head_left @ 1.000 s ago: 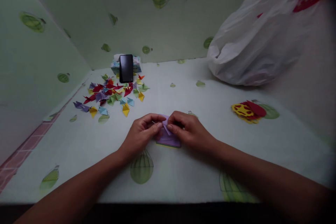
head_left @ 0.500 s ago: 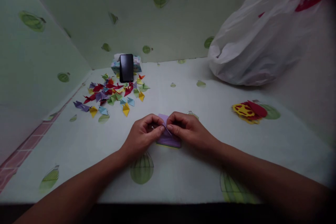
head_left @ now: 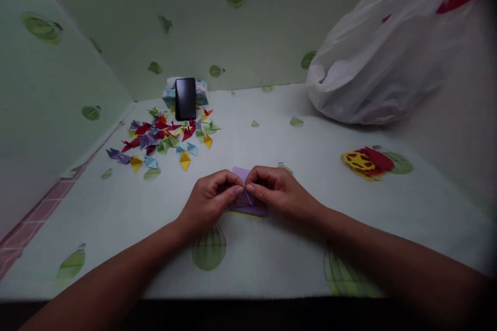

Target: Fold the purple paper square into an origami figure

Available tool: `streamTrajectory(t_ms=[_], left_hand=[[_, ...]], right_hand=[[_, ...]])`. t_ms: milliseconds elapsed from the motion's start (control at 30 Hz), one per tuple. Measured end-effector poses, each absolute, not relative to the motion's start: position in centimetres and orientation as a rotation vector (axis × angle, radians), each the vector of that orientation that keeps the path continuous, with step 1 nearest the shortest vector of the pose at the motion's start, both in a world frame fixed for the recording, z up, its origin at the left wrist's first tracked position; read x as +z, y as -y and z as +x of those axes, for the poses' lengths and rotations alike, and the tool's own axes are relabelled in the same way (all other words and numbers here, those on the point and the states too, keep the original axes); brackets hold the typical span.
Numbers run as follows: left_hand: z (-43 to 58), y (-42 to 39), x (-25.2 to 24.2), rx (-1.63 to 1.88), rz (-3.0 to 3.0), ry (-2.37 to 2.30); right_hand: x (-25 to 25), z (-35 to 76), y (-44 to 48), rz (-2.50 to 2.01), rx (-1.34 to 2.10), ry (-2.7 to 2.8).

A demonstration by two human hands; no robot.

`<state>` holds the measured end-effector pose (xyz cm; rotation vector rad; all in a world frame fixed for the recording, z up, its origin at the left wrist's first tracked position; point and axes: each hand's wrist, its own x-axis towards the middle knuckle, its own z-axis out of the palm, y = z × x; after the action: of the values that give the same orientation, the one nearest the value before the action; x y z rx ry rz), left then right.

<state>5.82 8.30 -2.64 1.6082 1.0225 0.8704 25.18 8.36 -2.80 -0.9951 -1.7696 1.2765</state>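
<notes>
My left hand (head_left: 209,199) and my right hand (head_left: 277,191) meet at the middle of the table, fingertips pinched together on a small folded purple paper (head_left: 246,193). Both hands are closed on it. Under them lies a small stack of purple paper sheets (head_left: 248,208), flat on the balloon-patterned tablecloth (head_left: 272,248). Most of the folded piece is hidden by my fingers.
A heap of several folded paper pieces in many colours (head_left: 165,137) lies at the back left. A black phone (head_left: 185,99) leans on a tissue box (head_left: 201,94) behind it. A white plastic bag (head_left: 384,57) fills the back right. Red and yellow papers (head_left: 367,160) lie at right.
My fingertips have drawn closer together on the purple piece, which now shows less between them. Both hands stay at the same spot on the table.
</notes>
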Motion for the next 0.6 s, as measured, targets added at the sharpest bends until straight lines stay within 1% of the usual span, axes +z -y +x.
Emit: streamTrajectory(t_ms=[300, 600], left_hand=[[5.54, -8.48, -2.45, 0.834, 1.697, -1.037], [5.54, -8.59, -2.43, 0.84, 1.641, -0.989]], right_hand=[[-3.01, 25.21, -8.42, -0.968, 1.371, 1.744], [-3.06, 25.18, -8.39, -0.968, 1.431, 1.714]])
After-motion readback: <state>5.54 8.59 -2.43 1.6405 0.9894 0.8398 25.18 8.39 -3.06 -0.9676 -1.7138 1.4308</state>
